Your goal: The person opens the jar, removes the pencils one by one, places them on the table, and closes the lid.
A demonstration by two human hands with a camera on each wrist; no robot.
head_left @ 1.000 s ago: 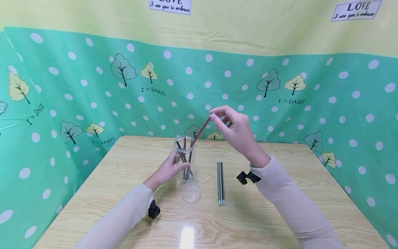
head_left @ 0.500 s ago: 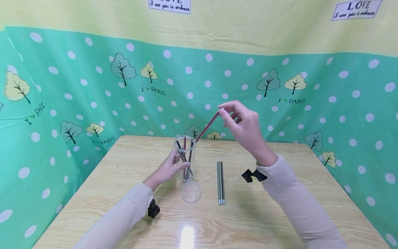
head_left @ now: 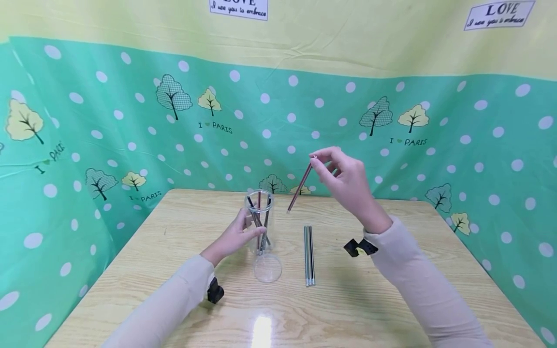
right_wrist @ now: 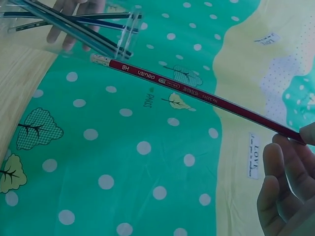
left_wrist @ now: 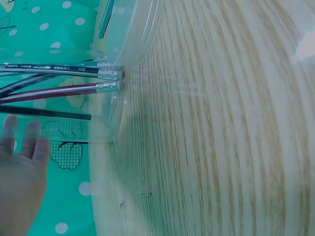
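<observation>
My right hand pinches a dark red pencil by its upper end, holding it tilted in the air to the right of a clear jar. In the right wrist view the pencil shows HB lettering and an eraser end pointing away from the fingers. My left hand grips the clear jar, which stands upright on the table with several dark pencils and a red one inside. In the left wrist view, fingers of the left hand lie against the jar's side.
A round clear lid lies on the wooden table in front of the jar. To its right, several pencils lie side by side. A green patterned curtain stands behind the table.
The red pencil has come out of the jar and moved right with my right hand; it now hangs more steeply. My left hand and the jar stay put.
</observation>
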